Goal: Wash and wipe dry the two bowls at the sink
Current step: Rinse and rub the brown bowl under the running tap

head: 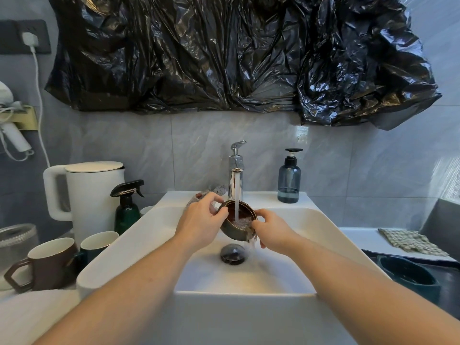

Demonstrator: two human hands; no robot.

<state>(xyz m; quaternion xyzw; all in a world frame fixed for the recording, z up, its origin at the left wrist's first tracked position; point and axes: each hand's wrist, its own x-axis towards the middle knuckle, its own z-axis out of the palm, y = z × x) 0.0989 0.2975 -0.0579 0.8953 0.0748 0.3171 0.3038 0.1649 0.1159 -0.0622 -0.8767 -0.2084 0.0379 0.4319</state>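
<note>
While both hands, left point(199, 224) and right point(272, 230), are gripping the brown bowl point(235, 229) under the tap point(236, 180), rinsing is ongoing; green bowl point(408, 272) and all drying are still waiting.

White sink point(286, 215), soap bottle point(289, 179) on ledge, counter point(361, 239), checked cloth point(408, 241)

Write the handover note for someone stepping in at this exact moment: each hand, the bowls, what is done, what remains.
Left hand and right hand both grip the brown bowl, tilted under the running tap over the sink.
Second, dark green bowl sits on the counter to the right; checked cloth lies behind it.
Done: the brown bowl's rinse is under way.
Left: finish it, wash the green bowl, wipe both dry.
</note>
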